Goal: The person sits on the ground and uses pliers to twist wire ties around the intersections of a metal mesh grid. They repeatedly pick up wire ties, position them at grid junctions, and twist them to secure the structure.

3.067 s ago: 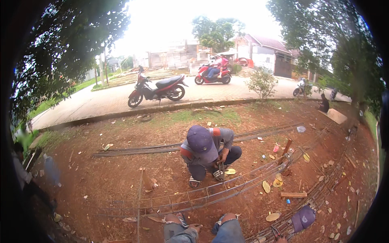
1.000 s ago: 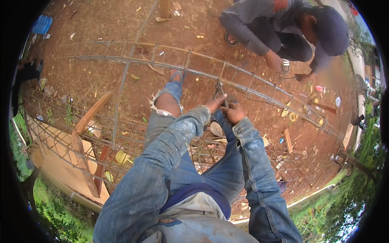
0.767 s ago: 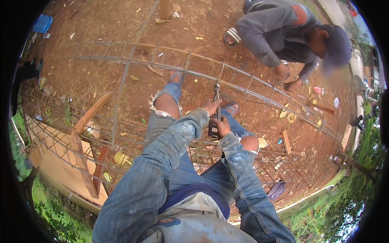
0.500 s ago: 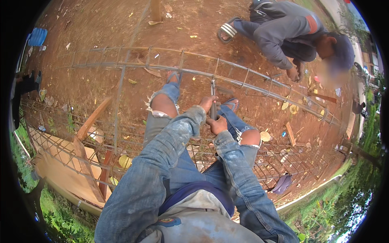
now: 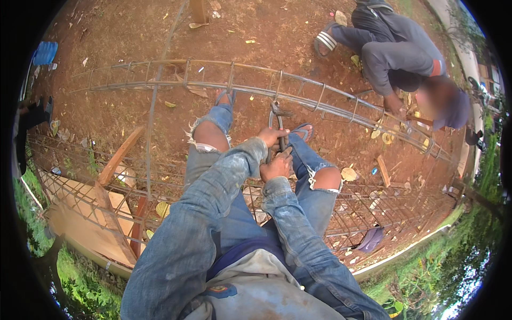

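Observation:
A pair of long-handled pincers (image 5: 281, 124) points away from me, its jaws at the near bars of a steel rebar cage (image 5: 229, 86). The handles stand slightly apart. My left hand (image 5: 272, 137) is closed around them partway down. Nearer to me, my right hand (image 5: 277, 165) is closed at their lower ends, its fingers partly hiding them. Whether the jaws grip a wire cannot be made out. The long, narrow cage crosses in front of my feet, with square stirrups tied along it.
At the far right a co-worker (image 5: 402, 56) crouches by the cage's right end. More rebar mesh (image 5: 368, 205) lies beneath and behind my legs. Wooden pieces (image 5: 121, 154) and a board (image 5: 80, 213) are at left. A purple cloth-like item (image 5: 370, 240) lies at right.
The pincers' handles have spread apart from nearly together, and my right hand has shifted slightly left. The co-worker appears farther right, with the hands lower toward the cage's end.

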Demonstrator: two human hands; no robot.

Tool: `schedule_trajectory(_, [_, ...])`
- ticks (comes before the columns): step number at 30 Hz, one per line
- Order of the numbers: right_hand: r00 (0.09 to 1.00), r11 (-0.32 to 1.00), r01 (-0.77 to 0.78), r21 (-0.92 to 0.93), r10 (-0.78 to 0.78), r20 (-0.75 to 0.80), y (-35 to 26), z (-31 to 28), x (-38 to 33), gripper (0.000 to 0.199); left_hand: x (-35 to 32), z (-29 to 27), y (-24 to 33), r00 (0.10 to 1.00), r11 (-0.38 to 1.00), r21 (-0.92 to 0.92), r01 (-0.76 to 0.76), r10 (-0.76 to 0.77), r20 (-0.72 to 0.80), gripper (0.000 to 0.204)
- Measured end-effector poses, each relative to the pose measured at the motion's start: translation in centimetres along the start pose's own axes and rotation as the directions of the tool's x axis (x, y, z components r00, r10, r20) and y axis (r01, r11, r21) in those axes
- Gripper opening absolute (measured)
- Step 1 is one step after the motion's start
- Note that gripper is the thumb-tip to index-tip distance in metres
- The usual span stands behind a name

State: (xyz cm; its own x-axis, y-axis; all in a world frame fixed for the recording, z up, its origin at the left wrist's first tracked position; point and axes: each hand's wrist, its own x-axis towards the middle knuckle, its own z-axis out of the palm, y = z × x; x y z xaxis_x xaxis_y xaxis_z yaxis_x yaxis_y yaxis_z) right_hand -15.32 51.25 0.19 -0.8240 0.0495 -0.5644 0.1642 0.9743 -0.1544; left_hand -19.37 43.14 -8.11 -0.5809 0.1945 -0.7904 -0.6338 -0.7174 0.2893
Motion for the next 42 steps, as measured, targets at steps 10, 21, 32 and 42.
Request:
schedule_trajectory(10, [0.998, 0.996, 0.011, -0.094, -0.016, -0.056, 0.7, -0.5, 0.6, 0.097, 0.0, 0.8, -0.6, 0.999, 0.998, -0.057, -0.026, 0.027, 0.021, 0.028])
schedule_trajectory(21, [0.392, -0.049, -0.853, 0.519, -0.716, 0.578, 5.8, -0.8, 5.0, 0.056, -0.6, -1.0, 0.0, 0.980, 0.991, -0.134, 0.004, 0.022, 0.197, 0.027])
schedule_trajectory(32, [0.818, 0.545, -0.350, 0.762, -0.218, 0.532, 6.2, 4.0, 5.0, 0.024, 0.1, -0.5, -0.5, 0.997, 0.996, 0.069, -0.062, 0.064, -0.036, 0.036])
schedule_trajectory(42, [0.960, 0.918, 0.150, 0.366, -0.224, 0.168, 8.9, 0.0, 8.8, 0.040, 1.2, -0.1, -0.5, 0.990, 0.912, 0.386, -0.136, 0.108, 0.094, 0.056])
